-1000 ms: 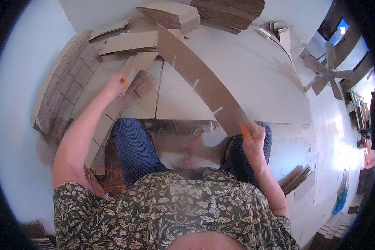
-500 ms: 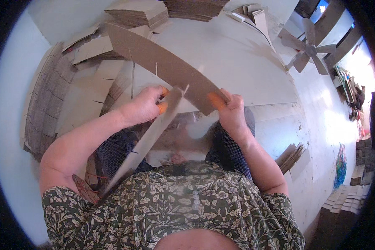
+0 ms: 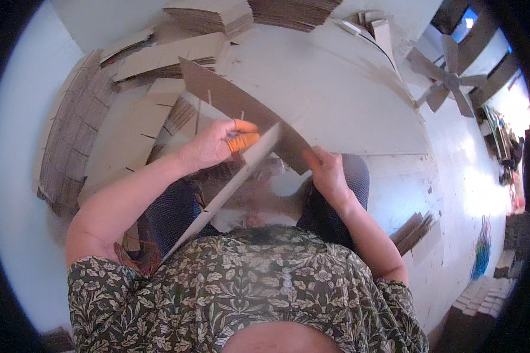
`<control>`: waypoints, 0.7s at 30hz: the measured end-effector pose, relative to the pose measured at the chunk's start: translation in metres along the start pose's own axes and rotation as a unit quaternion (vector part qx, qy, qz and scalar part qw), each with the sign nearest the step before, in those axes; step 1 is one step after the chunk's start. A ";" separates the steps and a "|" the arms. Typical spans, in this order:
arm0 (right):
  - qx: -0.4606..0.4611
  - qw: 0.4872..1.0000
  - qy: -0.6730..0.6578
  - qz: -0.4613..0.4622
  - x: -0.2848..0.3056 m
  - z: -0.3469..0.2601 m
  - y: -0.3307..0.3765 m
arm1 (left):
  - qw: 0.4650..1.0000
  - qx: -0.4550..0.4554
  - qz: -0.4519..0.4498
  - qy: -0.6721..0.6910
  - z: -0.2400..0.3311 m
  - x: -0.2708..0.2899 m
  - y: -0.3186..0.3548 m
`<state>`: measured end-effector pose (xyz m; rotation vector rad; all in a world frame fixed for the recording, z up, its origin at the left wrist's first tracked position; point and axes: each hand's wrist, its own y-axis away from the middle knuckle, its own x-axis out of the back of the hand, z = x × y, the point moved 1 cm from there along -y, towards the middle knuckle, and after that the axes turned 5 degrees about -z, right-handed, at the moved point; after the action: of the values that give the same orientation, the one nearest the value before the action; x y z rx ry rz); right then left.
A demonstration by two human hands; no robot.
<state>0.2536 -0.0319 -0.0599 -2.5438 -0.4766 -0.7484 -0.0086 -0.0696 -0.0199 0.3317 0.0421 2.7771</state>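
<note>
A long brown cardboard strip (image 3: 235,97) slants across the space before me, and my right hand (image 3: 331,175) grips its near right end. A second, paler cardboard strip (image 3: 227,191) runs from beside my left arm up to the first, their ends meeting in a crossing. Slots show as thin marks along the strips. Orange covers wrap the thumb and a finger of my left hand (image 3: 215,144). Its fingertips point right, slightly apart, close to the pale strip's upper part, with nothing visible between them. An orange cover is partly seen on my right hand too.
Slotted cardboard stacks (image 3: 79,129) stand at the left, with more piles (image 3: 209,17) at the back. A small bundle of cardboard pieces (image 3: 412,232) lies right of my knee. A fan (image 3: 450,79) stands at the far right, and blue strings (image 3: 482,247) hang below it.
The brown strip has shifted right and down in view with my right hand. My left fingers have come off the pale strip's edge and now sit apart. The whole view has shifted slightly.
</note>
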 end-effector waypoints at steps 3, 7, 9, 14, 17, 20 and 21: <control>-0.009 1.000 -0.014 -0.001 0.003 -0.009 -0.003 | 0.888 0.035 0.173 -0.425 -0.024 0.059 0.009; 0.036 0.999 0.014 0.029 -0.004 0.004 0.002 | 0.714 0.194 0.278 -0.612 -0.067 0.123 0.041; 0.014 1.000 0.011 0.014 -0.004 0.003 0.005 | 0.679 0.280 0.255 -0.629 -0.091 0.152 0.059; 0.015 0.999 -0.036 0.034 -0.008 0.001 0.005 | 0.713 0.257 0.269 -0.595 -0.108 0.184 0.059; 0.012 0.998 -0.037 0.048 -0.009 0.001 0.005 | 0.714 0.247 0.264 -0.600 -0.084 0.178 0.047; 0.027 0.997 -0.057 0.052 -0.012 -0.005 0.001 | 0.799 0.243 0.239 -0.495 -0.078 0.189 0.050; 0.035 0.997 -0.053 0.052 -0.012 -0.006 0.001 | 0.838 0.234 0.229 -0.438 -0.078 0.195 0.049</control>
<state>0.2415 -0.0380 -0.0626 -2.5298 -0.3925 -0.5523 -0.2217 -0.0487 -0.0486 1.9134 0.4683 2.7023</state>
